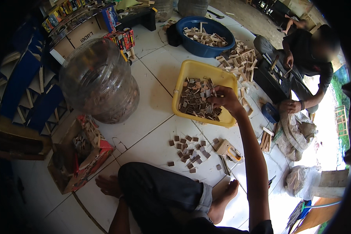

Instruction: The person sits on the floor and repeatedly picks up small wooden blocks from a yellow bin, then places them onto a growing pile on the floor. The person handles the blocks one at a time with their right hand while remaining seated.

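Observation:
My right hand [224, 98] reaches over the yellow plastic tub [178, 86], fingers pinched on a small greyish square piece [209, 93]. Inside the tub lies a heap of small brown square pieces [195, 102] with thin pale sticks. Beside my bent leg, my left hand [108, 185] rests on the tiled floor, fingers stretched out and holding nothing. Similar brown squares [186, 152] on thin sticks lie scattered on the tiles between my legs and the tub. Next to them sit a small wooden block [224, 148] and a yellow-edged tool [234, 153] whose kind I cannot tell.
A large clear plastic container [90, 74] and an open red-patterned box [75, 171] stand on the left. Behind the tub are a blue basin [180, 39] of wooden parts and a wood pile [240, 62]. A co-worker [304, 58] sits at the right beside a sack [294, 132].

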A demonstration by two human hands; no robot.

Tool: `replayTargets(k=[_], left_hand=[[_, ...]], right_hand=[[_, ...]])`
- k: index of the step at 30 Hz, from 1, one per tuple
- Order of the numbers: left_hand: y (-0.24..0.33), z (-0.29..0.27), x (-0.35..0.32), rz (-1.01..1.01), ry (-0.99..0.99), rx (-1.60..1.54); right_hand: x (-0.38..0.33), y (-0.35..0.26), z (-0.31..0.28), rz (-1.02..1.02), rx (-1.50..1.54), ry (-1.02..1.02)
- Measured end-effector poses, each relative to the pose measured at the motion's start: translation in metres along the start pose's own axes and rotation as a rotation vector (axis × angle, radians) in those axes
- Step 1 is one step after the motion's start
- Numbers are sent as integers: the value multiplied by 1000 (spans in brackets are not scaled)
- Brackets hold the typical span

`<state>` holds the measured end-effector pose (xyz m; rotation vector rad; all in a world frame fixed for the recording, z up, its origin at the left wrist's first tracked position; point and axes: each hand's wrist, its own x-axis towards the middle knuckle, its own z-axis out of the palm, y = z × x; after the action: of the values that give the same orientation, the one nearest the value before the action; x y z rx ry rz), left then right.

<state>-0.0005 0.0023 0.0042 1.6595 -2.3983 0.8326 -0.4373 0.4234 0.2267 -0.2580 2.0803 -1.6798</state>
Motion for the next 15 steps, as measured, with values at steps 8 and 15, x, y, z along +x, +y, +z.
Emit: replayTargets(k=[8,15], left_hand=[[-3,-8,2,10,6,-144],[-4,-18,10,-9,-176,-146]], right_hand=[[-59,-20,7,-43,310,-1],[-110,9,51,121,86,-207]])
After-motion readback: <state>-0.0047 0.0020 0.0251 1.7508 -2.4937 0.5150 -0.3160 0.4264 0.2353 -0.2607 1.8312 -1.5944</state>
